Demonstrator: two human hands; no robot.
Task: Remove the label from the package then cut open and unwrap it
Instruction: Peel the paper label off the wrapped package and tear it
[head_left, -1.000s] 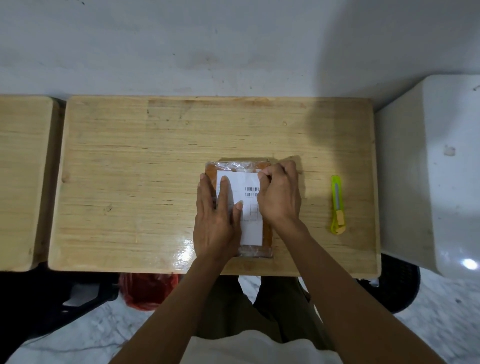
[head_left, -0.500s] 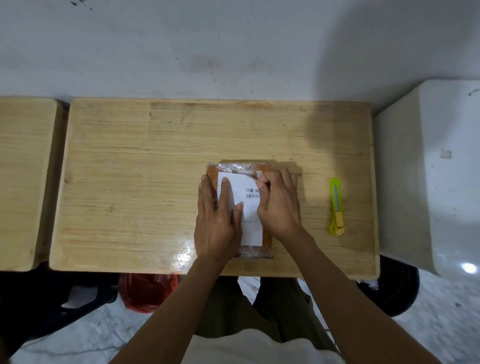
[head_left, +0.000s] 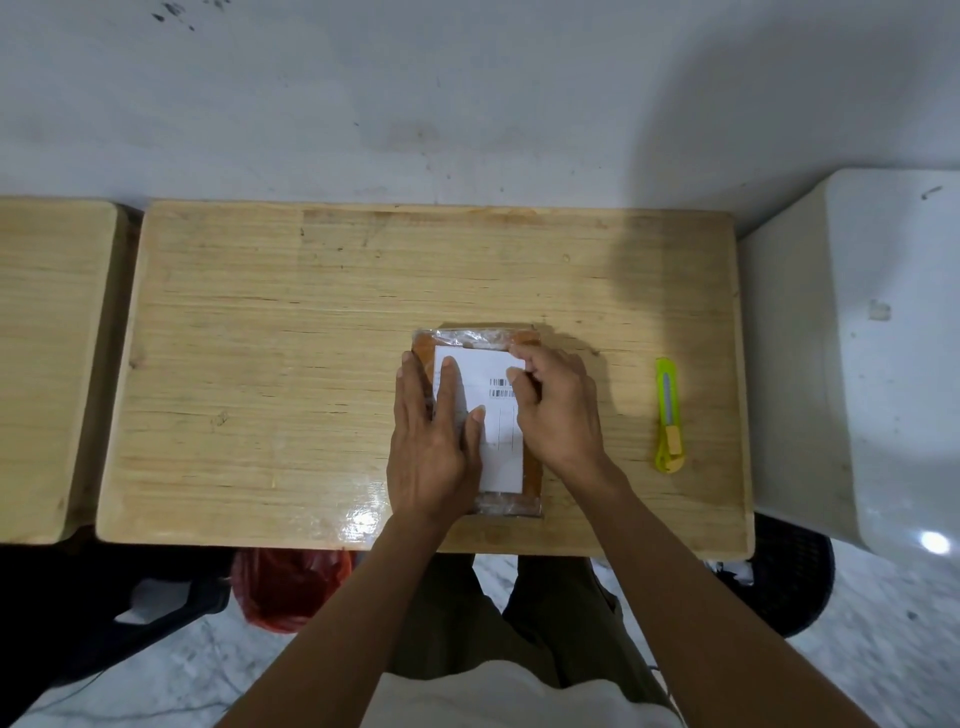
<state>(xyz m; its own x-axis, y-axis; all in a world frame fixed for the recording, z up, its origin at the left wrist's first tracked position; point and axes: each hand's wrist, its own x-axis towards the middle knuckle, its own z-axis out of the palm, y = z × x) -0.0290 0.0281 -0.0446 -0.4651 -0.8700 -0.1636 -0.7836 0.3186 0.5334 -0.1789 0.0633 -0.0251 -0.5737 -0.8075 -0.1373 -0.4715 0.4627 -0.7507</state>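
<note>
An orange package (head_left: 533, 467) wrapped in clear plastic lies flat on the wooden table (head_left: 291, 364), near the front edge. A white label (head_left: 480, 376) with barcodes covers most of its top. My left hand (head_left: 431, 441) lies flat on the package's left side, fingers spread, pressing it down. My right hand (head_left: 558, 410) rests on the right side, its thumb and fingertips bunched at the label's top right corner. Whether the corner is lifted is hidden by the fingers.
A yellow-green utility knife (head_left: 667, 415) lies on the table to the right of the package. A white block (head_left: 852, 364) stands beyond the table's right edge, a second wooden table (head_left: 47, 364) on the left. A red bag (head_left: 291, 590) sits under the front edge.
My right hand's fingertips have shifted slightly along the label's top right corner. The left hand and the package have stayed put.
</note>
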